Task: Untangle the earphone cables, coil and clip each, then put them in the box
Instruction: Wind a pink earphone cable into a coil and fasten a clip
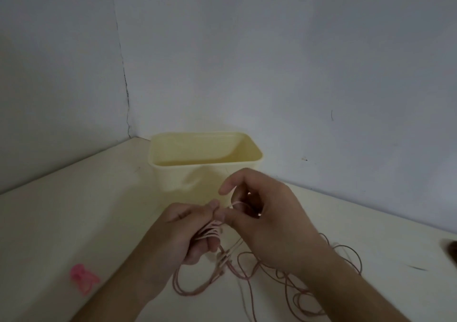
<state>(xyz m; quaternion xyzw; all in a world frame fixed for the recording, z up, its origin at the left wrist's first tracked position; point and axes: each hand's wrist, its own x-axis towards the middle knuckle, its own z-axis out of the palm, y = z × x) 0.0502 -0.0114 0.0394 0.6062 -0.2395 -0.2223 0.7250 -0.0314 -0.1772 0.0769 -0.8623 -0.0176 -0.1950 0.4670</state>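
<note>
A pale cream table [74, 222] is set into a corner between 2 grey-white walls [296, 61], and a cracked seam is seen where they meet. A pale yellow plastic box [205, 163] is stood open near the corner. Both forearms are reached in from below, and the hands are brought together just in front of the box. Several loops of pink earphone cable [210, 231] are gripped in the curled left hand [190, 235]. A strand is pinched by the right hand [267, 220] between thumb and finger. The remaining cable is trailed in tangled loops on the table beneath the right wrist. A pink clip [82, 278] is laid on the table, well apart to the left.
</note>
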